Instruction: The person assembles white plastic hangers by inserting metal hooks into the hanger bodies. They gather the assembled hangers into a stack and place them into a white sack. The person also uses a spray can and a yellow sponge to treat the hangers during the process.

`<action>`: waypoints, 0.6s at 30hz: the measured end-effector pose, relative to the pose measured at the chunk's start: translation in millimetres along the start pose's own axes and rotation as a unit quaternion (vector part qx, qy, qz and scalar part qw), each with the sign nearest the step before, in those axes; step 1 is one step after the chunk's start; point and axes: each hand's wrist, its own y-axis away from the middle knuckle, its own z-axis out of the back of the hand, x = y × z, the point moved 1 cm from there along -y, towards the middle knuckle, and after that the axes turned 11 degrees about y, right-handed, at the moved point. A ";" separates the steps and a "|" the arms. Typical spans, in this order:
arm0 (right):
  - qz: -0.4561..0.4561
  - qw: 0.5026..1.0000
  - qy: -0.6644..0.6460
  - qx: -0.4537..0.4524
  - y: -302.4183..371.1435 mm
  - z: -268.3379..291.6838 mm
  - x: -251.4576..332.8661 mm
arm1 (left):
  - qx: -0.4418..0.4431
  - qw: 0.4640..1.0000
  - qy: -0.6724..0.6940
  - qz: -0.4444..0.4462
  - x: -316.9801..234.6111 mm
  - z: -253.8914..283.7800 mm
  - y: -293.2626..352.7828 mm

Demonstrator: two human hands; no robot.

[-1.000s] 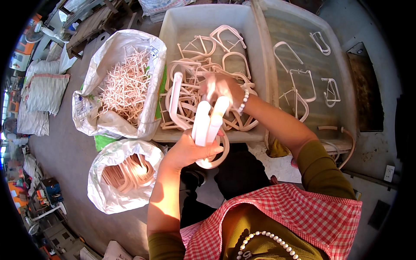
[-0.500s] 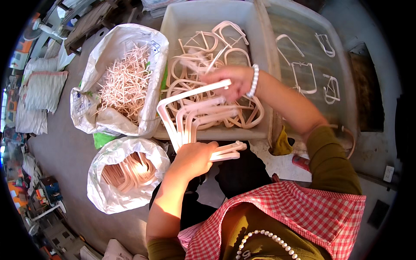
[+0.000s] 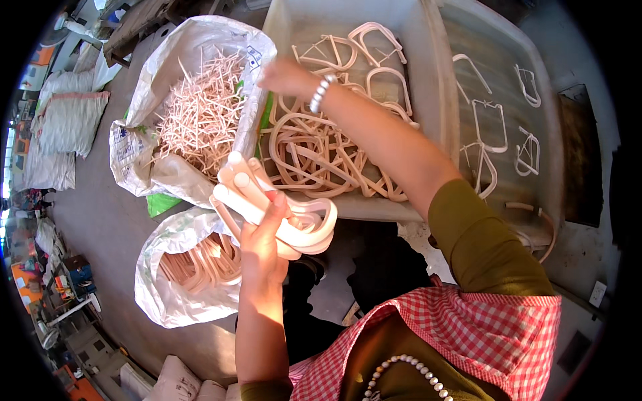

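Observation:
My left hand (image 3: 262,242) is wrapped round a bunch of several pale pink, bent plastic pieces (image 3: 309,235), their blunt ends pointing up and left. Above and beyond it, my right hand (image 3: 287,77) reaches left to the rim of a large white sack (image 3: 134,179); its fingers are blurred, and I cannot tell whether they hold anything. Thin pale pink sticks (image 3: 200,110) are heaped in that sack. Below the right forearm, a translucent tub (image 3: 409,40) holds tangled pink curved pieces (image 3: 314,150), some with thin sticks across them.
A smaller white sack (image 3: 157,294) with bent pink pieces (image 3: 200,264) stands at the left, near my left forearm. In a second tub (image 3: 498,63) at the right lie several pale frames (image 3: 491,123). Stuffed white sacks (image 3: 77,120) rest on the floor at far left.
My right hand has moved left from the middle of the tub to the sack of sticks. My left hand has turned and shifted left with its bunch, whose ends now point up and left.

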 end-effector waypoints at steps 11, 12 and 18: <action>-0.302 0.667 -0.680 0.038 45.1 -146.7 -21.5 | -0.023 0.999 0.013 0.018 0.6 -6.2 -7.9; -0.289 0.642 -0.709 0.029 60.2 -119.3 2.1 | -0.027 0.999 0.017 0.013 -1.4 -0.2 -5.7; 0.024 0.816 -0.552 0.169 189.7 65.5 16.9 | 0.015 1.000 0.003 0.009 2.4 11.0 -12.7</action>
